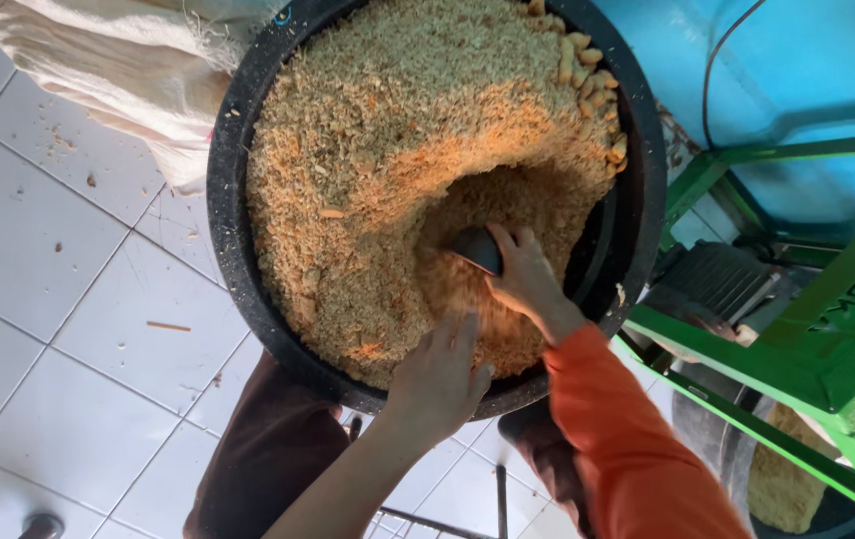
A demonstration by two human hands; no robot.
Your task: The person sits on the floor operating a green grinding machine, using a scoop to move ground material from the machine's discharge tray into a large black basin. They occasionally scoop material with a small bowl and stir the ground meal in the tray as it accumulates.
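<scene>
The white tiled floor [58, 299] fills the left side, with small crumbs and a thin stick on it. At the right stands a green metal frame [827, 339] with a grey motor part inside it, and behind it there is a blue surface [807, 60]. A white sack [118, 70] lies at the top left, just beside the tub and partly over its edge.

In the middle is the big round black tub [228, 230]. It is almost full of a coarse orange-brown mix [378, 150], which looks like ground feed. Near the upper right rim lie some pale lumps [592, 75]. A hollow is dug in the mix on the side near the person.

Below the tub the person's dark trousers [268, 449] are in view, and the right arm wears an orange sleeve [627, 439].

The left hand [437, 374] is at the near rim of the tub, with the fingers straight and close together, flat and holding nothing. It touches the edge of the mix or is just above it; which one, the view does not show clearly.

The right hand [527, 274] is in the hollow and grips 1 small dark scoop [475, 248]. The scoop is tilted, and loose mix is blurred just below it.
</scene>
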